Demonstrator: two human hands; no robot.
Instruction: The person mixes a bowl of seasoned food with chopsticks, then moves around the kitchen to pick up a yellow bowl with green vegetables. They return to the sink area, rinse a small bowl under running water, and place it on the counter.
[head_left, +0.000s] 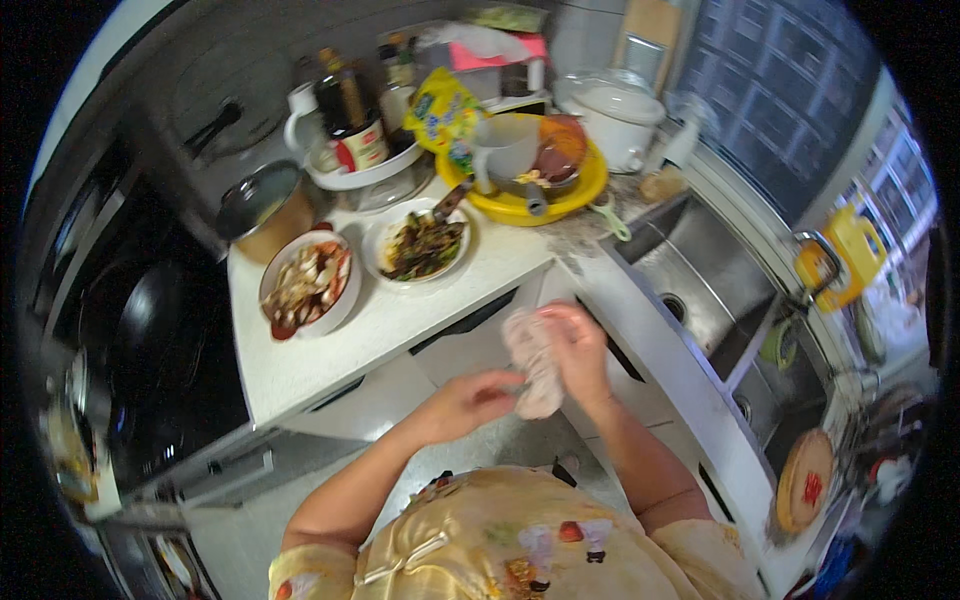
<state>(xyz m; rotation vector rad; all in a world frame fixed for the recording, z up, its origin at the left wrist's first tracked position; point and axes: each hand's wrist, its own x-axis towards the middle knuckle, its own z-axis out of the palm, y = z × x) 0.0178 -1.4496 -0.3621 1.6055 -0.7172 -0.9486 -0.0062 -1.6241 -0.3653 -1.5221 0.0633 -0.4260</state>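
A bunched pale pink cloth (538, 379) hangs between my hands, in front of my body and above the floor by the counter corner. My right hand (581, 349) grips it from the right, near its upper end. From the left, the fingertips of my left hand (469, 405) pinch its edge lower down. Motion blurs the cloth and the fingers. Beyond my hands on the white counter (330, 375) stand a plate of dark cooked greens (424, 247) with a brown handle resting in it, and a white bowl of food pieces (307, 289).
A dark cooktop (142, 330) lies left, a pot (274, 214) beside it. Behind are a bottle rack (367, 176), a yellow basin (517, 214) with kitchenware, and a white cooker (615, 120). A steel double sink (697, 277), a yellow jug (847, 255) and a round board (806, 480) are right.
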